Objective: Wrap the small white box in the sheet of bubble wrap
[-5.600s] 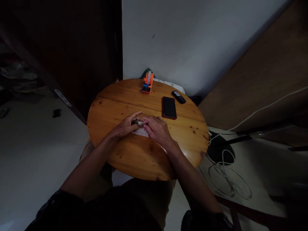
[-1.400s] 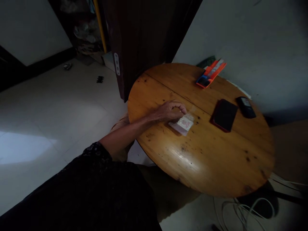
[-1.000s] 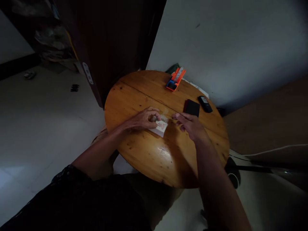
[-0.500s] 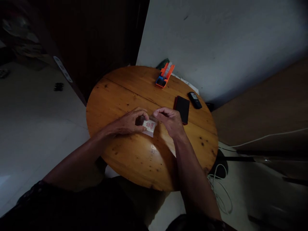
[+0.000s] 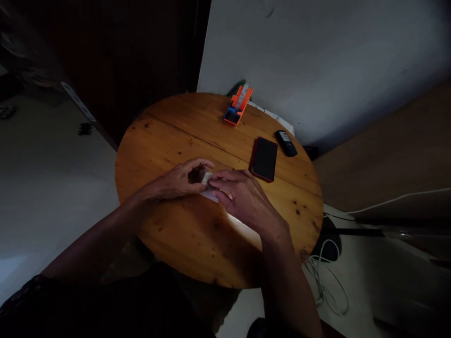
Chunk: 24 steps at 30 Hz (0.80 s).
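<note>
A small white packet [image 5: 207, 178] lies between my hands over the round wooden table [image 5: 165, 230], partly covered by my fingers. My left hand [image 5: 179, 180] curves round the packet's left side, thumb and fingers gripping its edge. From the right, my right hand [image 5: 239, 192] reaches over the packet, its fingers pressed together on top of it. A clear or whitish edge of the packet shows below the fingers.
Behind my right hand lie a dark phone-like object with a red edge [image 5: 264, 159] and a black handset [image 5: 286, 143]. An orange and blue holder [image 5: 238, 105] stands near the wall. Coiled pale cable [image 5: 326, 277] lies on the floor at right.
My right hand has moved down and left, from beside the packet to over it, hiding its red print. The view has shifted slightly.
</note>
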Tool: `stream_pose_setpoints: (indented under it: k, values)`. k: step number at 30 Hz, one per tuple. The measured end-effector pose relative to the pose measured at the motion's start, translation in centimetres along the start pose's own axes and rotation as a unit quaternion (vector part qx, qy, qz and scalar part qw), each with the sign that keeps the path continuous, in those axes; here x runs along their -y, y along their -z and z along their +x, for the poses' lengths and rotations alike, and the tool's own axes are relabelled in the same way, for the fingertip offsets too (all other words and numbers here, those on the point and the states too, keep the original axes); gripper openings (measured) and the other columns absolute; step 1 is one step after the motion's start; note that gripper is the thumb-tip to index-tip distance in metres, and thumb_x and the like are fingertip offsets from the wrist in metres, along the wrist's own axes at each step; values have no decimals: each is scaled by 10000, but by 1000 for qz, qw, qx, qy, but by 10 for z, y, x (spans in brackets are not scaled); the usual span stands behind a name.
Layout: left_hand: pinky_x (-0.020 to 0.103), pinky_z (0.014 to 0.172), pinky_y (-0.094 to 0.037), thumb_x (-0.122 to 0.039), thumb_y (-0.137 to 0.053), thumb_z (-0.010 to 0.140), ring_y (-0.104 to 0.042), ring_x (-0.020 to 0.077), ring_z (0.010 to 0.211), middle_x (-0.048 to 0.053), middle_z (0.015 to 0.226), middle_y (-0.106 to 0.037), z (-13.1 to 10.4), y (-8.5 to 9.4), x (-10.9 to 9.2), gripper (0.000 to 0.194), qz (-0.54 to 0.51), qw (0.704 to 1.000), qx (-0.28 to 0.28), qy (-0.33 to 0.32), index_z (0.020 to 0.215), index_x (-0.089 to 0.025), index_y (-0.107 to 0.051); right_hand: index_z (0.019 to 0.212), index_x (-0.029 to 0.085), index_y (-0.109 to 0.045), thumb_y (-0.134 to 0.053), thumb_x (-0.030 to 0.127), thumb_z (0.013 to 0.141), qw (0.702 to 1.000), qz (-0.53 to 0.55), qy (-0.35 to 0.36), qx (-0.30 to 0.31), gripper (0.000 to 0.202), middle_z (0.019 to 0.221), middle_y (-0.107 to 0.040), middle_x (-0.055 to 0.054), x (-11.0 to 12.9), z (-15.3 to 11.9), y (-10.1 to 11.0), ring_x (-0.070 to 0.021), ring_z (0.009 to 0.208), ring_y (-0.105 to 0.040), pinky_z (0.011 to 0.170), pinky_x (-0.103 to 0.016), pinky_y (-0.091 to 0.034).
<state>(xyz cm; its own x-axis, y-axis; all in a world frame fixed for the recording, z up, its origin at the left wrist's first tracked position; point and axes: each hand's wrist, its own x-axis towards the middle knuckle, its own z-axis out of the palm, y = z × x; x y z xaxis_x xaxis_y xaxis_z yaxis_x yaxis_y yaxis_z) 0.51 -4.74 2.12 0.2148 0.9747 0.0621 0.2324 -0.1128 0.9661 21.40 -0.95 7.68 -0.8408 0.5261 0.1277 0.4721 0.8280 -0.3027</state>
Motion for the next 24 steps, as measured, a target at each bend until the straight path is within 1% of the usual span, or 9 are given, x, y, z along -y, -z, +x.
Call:
stream_pose_setpoints:
  k: [4,7,9,12,15,17,20,22,24]
  values:
    - [343,977,-494,-302,-706,786,-616,189,1098,37,1196,-642,0,1,0,458,9,1000,8,-1,1232,-256,-617,1068,185,-728,-557,112,925,994,-96,2,42,234,1141,-727,-92,18,-7,5,-252,993,-651,1001,-434,-378]
    - [357,1029,-471,-292,-715,785,-588,202,1176,43,1256,-614,-1,2,-3,397,24,1000,11,-14,1173,-256,-645,1132,163,-703,-537,84,917,990,-137,4,31,283,1163,-711,-116,28,-11,3,-284,1029,-626,1056,-487,-335]
    - [362,1061,-455,-295,-715,792,-566,206,1228,42,1296,-596,-1,3,-6,353,28,999,16,-17,1136,-259,-650,1148,161,-698,-526,72,916,989,-145,2,20,302,1174,-705,-127,30,-12,1,-293,1045,-615,1069,-504,-324]
    - [374,1084,-440,-313,-707,808,-543,213,1278,50,1371,-555,-2,5,-6,277,40,999,29,-11,1073,-251,-656,1131,177,-714,-521,84,931,991,-128,-1,31,294,1156,-714,-115,26,-13,2,-278,1022,-623,1071,-498,-332]
    - [398,1119,-410,-332,-705,814,-512,228,1328,58,1421,-522,-2,7,-4,230,60,997,41,-12,1020,-235,-668,1130,217,-730,-541,119,944,995,-87,7,53,284,1213,-706,-81,21,-13,7,-265,1070,-624,1089,-487,-326]
    - [409,1132,-398,-333,-702,815,-509,232,1335,63,1414,-525,-1,7,-2,227,63,997,48,-18,1015,-230,-672,1120,232,-742,-542,123,946,995,-75,7,59,287,1240,-699,-73,21,-13,9,-262,1086,-622,1090,-489,-326]
    - [410,1144,-386,-317,-702,803,-495,239,1357,71,1358,-556,0,7,-2,220,60,997,45,-29,1001,-224,-669,1087,226,-762,-532,131,956,995,-77,-1,62,282,1161,-717,-91,21,-12,10,-257,1032,-632,1040,-484,-363]
    - [412,1152,-378,-312,-703,797,-491,242,1364,71,1339,-569,0,7,-2,221,62,997,41,-29,997,-225,-668,1057,241,-774,-545,149,958,997,-57,12,54,265,1132,-725,-84,18,-12,12,-247,1012,-638,1003,-462,-391]
    - [418,1157,-373,-311,-702,792,-502,243,1352,67,1333,-577,1,7,-2,224,70,996,40,-31,997,-227,-672,1020,265,-781,-560,180,964,999,-12,37,24,243,1154,-730,-57,10,-13,15,-233,1031,-648,986,-437,-413]
